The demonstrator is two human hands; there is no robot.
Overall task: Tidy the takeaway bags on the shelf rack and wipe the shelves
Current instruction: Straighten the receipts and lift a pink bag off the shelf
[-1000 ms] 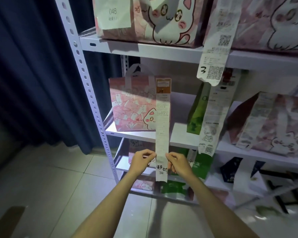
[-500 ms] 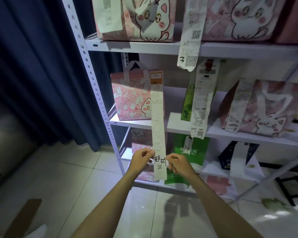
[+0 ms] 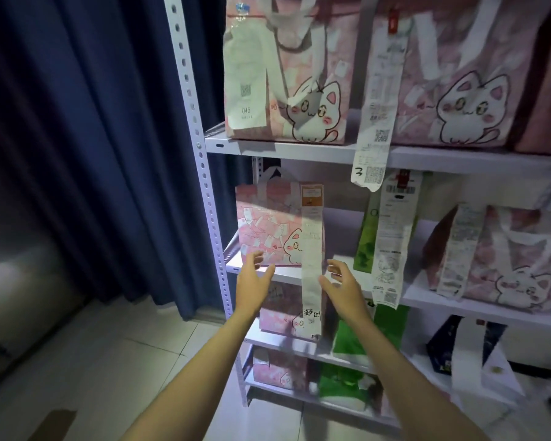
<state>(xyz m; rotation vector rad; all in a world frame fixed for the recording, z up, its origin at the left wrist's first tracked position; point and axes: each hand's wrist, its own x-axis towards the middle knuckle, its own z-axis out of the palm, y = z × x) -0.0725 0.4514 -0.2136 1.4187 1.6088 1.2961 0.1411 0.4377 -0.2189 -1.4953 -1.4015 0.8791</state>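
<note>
A small pink cat-print takeaway bag (image 3: 269, 227) stands at the left end of the middle shelf (image 3: 287, 271) of a white metal rack. A long white receipt (image 3: 311, 265) hangs from its top right corner down past the shelf edge. My left hand (image 3: 253, 284) is open just below the bag's left bottom corner, fingers spread. My right hand (image 3: 342, 286) is open just right of the hanging receipt, holding nothing. Two large pink cat bags (image 3: 303, 78) (image 3: 458, 84) sit on the upper shelf with receipts hanging.
A green bag (image 3: 368, 237) and another pink cat bag (image 3: 503, 259) share the middle shelf. Lower shelves hold more pink, green and dark blue bags. The perforated rack upright (image 3: 204, 186) stands left, a dark blue curtain (image 3: 93, 154) behind it, tiled floor below.
Both hands let go of the receipt's lower end and rose toward the small pink bag, fingers opening. The view tilted upward, closer to the rack.
</note>
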